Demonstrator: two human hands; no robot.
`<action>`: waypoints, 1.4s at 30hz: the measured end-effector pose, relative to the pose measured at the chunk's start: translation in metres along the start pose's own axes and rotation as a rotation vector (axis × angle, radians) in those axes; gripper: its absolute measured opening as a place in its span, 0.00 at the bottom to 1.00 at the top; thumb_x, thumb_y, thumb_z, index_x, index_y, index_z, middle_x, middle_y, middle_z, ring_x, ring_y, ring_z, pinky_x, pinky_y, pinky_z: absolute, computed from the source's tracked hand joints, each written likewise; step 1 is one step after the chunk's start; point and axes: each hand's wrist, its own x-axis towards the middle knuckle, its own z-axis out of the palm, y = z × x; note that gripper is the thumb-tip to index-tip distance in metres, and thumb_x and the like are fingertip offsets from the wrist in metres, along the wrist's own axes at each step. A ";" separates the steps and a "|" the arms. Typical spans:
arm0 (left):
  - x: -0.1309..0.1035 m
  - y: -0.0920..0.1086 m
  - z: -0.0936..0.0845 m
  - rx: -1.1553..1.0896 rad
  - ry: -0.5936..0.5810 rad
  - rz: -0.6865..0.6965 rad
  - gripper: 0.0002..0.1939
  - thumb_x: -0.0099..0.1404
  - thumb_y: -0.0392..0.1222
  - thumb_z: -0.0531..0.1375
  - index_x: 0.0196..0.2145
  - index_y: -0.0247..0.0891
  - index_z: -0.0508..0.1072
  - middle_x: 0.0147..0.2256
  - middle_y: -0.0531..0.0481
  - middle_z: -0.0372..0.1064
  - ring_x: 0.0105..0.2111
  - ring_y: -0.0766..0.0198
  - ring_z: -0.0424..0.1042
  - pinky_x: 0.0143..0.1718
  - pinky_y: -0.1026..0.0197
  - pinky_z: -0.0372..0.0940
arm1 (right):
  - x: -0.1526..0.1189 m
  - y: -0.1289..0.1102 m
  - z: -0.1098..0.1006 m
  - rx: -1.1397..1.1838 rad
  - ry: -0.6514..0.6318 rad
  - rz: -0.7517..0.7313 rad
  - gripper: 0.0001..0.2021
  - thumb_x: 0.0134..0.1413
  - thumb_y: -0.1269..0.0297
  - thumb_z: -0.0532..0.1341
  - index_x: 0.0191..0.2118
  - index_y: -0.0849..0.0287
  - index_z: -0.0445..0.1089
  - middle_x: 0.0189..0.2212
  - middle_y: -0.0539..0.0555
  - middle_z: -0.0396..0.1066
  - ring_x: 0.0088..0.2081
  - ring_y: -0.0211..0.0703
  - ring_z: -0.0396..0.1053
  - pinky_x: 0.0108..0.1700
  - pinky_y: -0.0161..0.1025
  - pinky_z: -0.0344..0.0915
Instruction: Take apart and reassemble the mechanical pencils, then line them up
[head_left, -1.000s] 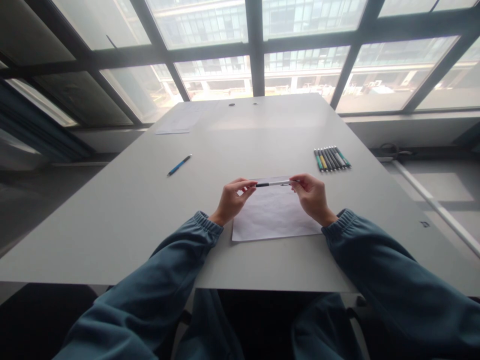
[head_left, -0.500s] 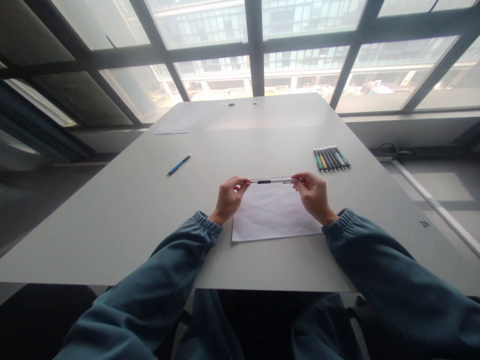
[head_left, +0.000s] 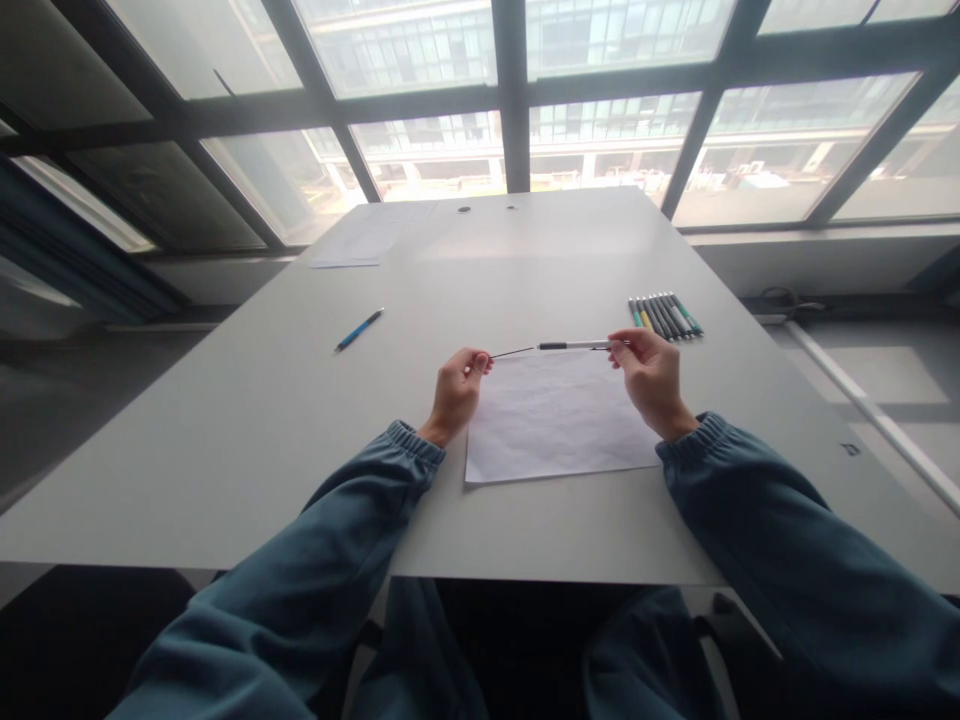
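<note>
My left hand (head_left: 457,390) is closed in a pinch on a thin dark stick, which looks like a pencil lead (head_left: 513,353) and points right. My right hand (head_left: 651,375) pinches a mechanical pencil (head_left: 574,345) with a pale barrel and black grip by its clip end. The pencil lies level, its tip facing left, with a small gap between the tip and the lead's end. Both are held above the far part of a white paper sheet (head_left: 555,425) on the table.
Several mechanical pencils (head_left: 666,316) lie side by side in a row beyond my right hand. A blue pencil or pen (head_left: 360,330) rests alone to the left. Another paper (head_left: 356,237) lies at the white table's (head_left: 225,450) far left, near the windows.
My right hand has moved right and slightly away with the mechanical pencil. Its tip has come apart from the dark lead, more of which now shows from my nearly still left hand.
</note>
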 end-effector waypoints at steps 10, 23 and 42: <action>-0.004 0.004 -0.003 0.045 0.033 0.014 0.21 0.73 0.56 0.53 0.31 0.38 0.72 0.28 0.50 0.71 0.30 0.63 0.71 0.35 0.61 0.65 | 0.005 0.011 -0.006 -0.070 0.090 -0.006 0.08 0.54 0.62 0.65 0.37 0.60 0.76 0.28 0.53 0.74 0.28 0.42 0.72 0.29 0.39 0.70; -0.006 0.005 0.004 0.083 -0.188 0.070 0.17 0.68 0.56 0.60 0.36 0.39 0.79 0.34 0.47 0.79 0.35 0.59 0.76 0.38 0.59 0.67 | -0.004 0.019 -0.001 -0.175 -0.093 0.106 0.11 0.50 0.60 0.68 0.37 0.63 0.79 0.28 0.57 0.79 0.30 0.48 0.77 0.36 0.45 0.72; -0.008 0.013 0.005 0.099 -0.370 0.122 0.07 0.64 0.45 0.64 0.35 0.39 0.80 0.35 0.49 0.79 0.34 0.62 0.74 0.36 0.61 0.67 | -0.001 0.027 -0.004 -0.475 -0.250 -0.084 0.04 0.53 0.64 0.68 0.32 0.59 0.78 0.31 0.54 0.75 0.33 0.45 0.71 0.39 0.43 0.66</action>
